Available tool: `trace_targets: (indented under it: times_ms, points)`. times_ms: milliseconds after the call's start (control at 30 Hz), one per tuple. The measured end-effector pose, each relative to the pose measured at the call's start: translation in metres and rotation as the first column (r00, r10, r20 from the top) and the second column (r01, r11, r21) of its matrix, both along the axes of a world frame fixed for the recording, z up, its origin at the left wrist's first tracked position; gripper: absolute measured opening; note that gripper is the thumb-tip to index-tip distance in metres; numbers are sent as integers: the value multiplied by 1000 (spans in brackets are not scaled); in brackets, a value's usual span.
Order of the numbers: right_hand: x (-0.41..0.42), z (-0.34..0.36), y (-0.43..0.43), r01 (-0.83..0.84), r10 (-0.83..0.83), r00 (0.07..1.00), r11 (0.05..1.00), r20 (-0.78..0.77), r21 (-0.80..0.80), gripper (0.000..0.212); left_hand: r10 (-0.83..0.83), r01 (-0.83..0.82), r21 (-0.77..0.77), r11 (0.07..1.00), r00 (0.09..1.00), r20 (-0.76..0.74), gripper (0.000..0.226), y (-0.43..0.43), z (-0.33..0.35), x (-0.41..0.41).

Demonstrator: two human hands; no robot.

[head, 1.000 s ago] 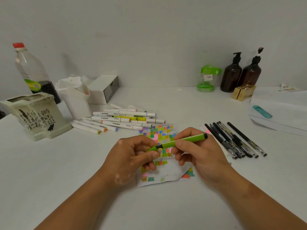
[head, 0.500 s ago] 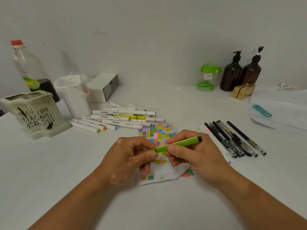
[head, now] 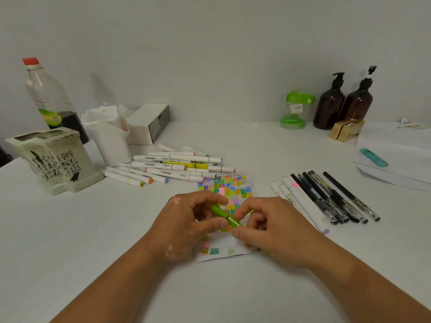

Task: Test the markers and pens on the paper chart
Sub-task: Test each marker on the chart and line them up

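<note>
Head view: left hand [head: 186,220] and right hand [head: 268,229] both pinch a green marker [head: 224,214] over the colour-swatched paper chart [head: 231,190] on the counter [head: 93,229].

the left forearm [head: 112,283] and the right forearm [head: 363,290] are bare along their whole visible length, one on each side of the paper chart [head: 231,185]. the left hand [head: 186,220], at the chart's left edge, and the right hand [head: 272,227], at its right edge, are bare as well, with short trimmed nails on the thumbs over the chart.
</note>
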State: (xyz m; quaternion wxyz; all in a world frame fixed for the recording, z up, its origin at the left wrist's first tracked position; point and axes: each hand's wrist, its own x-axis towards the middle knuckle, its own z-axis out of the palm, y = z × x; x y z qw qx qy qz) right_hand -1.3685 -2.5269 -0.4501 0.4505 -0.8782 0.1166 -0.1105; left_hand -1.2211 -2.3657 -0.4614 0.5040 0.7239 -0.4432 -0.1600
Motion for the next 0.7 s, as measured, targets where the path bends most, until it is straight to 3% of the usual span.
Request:
trace_targets:
  times_ms: [167,333,500,700]
  points:
    - [1,-1,-9,177,-166,983,971,80,-160,11,49,-48,-45,998,999,11,43,1,-3,5]
    - [-3,-1,-38,455,-473,880,807,49,-375,12,230,-228,-37,973,970,74,21,4,-4,14]
    - [-1,-15,-47,489,-572,819,670,32,-559,14,247,-247,-16,969,963,112,12,4,-6,11]
    - [3,-23,-56,517,-608,791,599,73,-612,14,289,-293,-1,956,942,169,7,6,-8,10]
